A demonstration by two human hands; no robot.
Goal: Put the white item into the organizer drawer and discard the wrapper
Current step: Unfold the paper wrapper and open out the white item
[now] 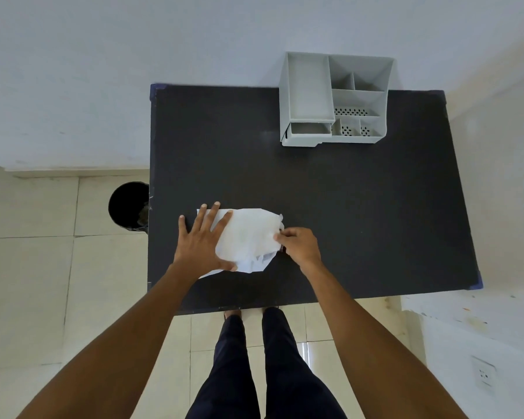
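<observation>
A crumpled white wrapper (248,237) lies on the dark table (360,207), near its front left. My left hand (203,240) rests flat with spread fingers on the wrapper's left part, pressing it down. My right hand (298,241) pinches the wrapper's right edge with closed fingers. Whether the white item is inside the wrapper is hidden. The grey organizer (333,98) stands at the table's far edge, and its small drawer (310,130) at the lower left is pulled out and looks empty.
A black bin (127,205) stands on the tiled floor just off the table's left edge. A white wall runs behind the table. My legs are below the table's front edge. A wall socket (483,375) shows at lower right.
</observation>
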